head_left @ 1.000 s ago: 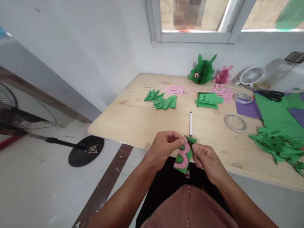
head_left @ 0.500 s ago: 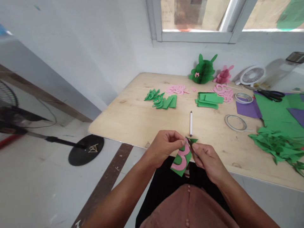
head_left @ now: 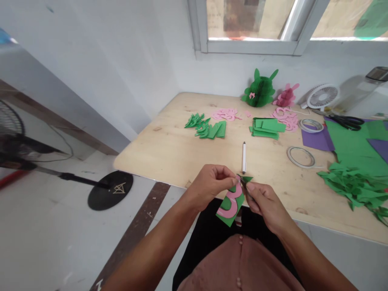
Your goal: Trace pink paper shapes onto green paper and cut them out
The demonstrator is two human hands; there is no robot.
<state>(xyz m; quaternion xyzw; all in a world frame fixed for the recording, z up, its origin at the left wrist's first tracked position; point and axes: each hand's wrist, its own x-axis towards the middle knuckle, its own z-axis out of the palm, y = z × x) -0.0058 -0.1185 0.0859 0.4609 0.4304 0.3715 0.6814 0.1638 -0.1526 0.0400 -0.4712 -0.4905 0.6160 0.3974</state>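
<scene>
Left hand (head_left: 212,182): fingertips pinch the upper end of a green paper piece (head_left: 239,203), which bears a pink curved shape (head_left: 229,212) and slants down at the near edge of the wooden table (head_left: 169,149). Right hand (head_left: 263,198): closed around dark scissors (head_left: 243,182), largely hidden, blades at the paper's upper end. Beyond the hands lies a white pen (head_left: 244,157). Farther back: stacked green strips (head_left: 266,128), then a green paper figure (head_left: 260,92) standing near the wall (head_left: 163,48).
</scene>
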